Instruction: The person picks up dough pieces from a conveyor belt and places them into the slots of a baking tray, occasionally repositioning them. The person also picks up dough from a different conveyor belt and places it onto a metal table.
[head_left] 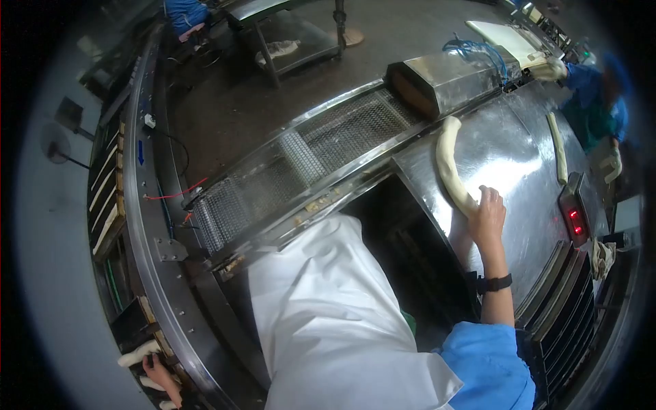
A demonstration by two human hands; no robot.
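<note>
We see a pale, smooth dough roll [447, 164] lying in a shallow curve on the metal worktop [526, 219]. Its near end is at the fingers of our right hand [487, 215]; its body extends away from the hand towards the mesh conveyor's metal housing [454, 82]. Our right fingers are bent and held close together against that end; we cannot tell whether they pinch it. A black wristband [493, 283] encircles the wrist.

The worktop is polished and reflective. It also carries a slimmer, straighter dough strip [558, 147], near a unit with a red-lit display [575, 222]. The conveyor [301, 157] has a woven metal mesh between straight rails.

Well apart, beyond the curved metal rail [147, 205], our left hand [159, 374] touches another rounded dough piece [137, 353]; we cannot tell its exact grip.
</note>
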